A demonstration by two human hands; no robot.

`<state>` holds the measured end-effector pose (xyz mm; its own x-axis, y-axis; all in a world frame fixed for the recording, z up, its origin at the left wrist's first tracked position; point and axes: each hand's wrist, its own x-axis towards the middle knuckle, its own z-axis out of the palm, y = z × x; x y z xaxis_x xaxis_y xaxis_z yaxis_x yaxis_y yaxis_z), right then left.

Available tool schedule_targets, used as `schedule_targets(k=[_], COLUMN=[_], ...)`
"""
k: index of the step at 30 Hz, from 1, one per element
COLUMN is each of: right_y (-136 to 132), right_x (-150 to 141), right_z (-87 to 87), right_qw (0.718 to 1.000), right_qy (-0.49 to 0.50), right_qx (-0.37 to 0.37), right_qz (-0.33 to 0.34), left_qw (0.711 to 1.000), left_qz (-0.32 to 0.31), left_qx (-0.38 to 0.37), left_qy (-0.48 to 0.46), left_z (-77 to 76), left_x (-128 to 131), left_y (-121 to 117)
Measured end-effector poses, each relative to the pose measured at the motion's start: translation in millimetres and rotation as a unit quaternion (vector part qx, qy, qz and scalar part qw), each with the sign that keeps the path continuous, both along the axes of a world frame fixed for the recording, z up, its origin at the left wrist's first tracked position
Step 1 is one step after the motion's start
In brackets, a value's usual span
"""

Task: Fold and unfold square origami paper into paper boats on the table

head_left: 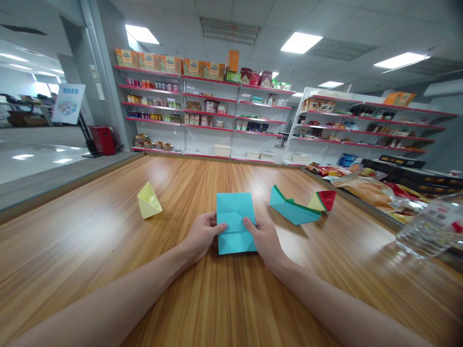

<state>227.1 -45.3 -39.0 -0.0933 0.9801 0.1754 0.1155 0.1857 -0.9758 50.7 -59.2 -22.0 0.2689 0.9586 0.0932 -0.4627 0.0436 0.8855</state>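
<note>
A creased sheet of light-blue folded paper (236,212) is held upright, its face toward me, just above the wooden table. My left hand (203,236) grips its left edge, thumb in front and fingers behind. At the right edge my right hand (266,241) pinches it the same way, its fingers mostly hidden. To the right lies a blue-and-green paper boat (294,211), close to a red-and-yellow folded paper piece (325,200). A pale yellow folded paper piece (148,201) stands to the left, apart from my hands.
The wooden table (188,180) stretches ahead. A clear plastic bottle (427,229) lies at the right, near snack packets (369,190) and dark boxes (415,173). Stocked shelves (210,101) stand beyond. A sign (68,103) and a red box (102,140) are at the left.
</note>
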Motion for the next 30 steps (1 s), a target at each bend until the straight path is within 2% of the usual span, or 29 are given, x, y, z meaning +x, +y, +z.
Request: schedule_targets(k=[6,11,16,21,24,30], right_y=[-8,-14,-19,-22,-22,-20], right_x=[5,3,2,1,1,3], right_z=[8.0,13.4,14.3,14.7,12.9,9.6], right_qw=[0.993,0.993,0.988,0.982,0.983,0.986], right_qy=[0.001,-0.041,-0.093,-0.118,-0.121,-0.114], right_qx=[0.027,-0.009,0.049,0.067,0.078,0.084], right_qz=[0.113,0.107,0.114,0.127,0.112,0.092], left_qw=[0.998,0.993,0.986,0.976,0.98,0.995], left_qz=[0.045,0.073,0.131,0.192,0.183,0.09], left_qx=[-0.043,-0.089,-0.094,-0.071,-0.056,-0.041], left_qy=[-0.022,-0.025,-0.048,-0.076,-0.06,0.03], left_z=[-4.6,-2.0,3.3,2.3,0.2,0.7], left_x=[0,2,2,-1,-3,1], left_y=[3,3,2,6,7,-1])
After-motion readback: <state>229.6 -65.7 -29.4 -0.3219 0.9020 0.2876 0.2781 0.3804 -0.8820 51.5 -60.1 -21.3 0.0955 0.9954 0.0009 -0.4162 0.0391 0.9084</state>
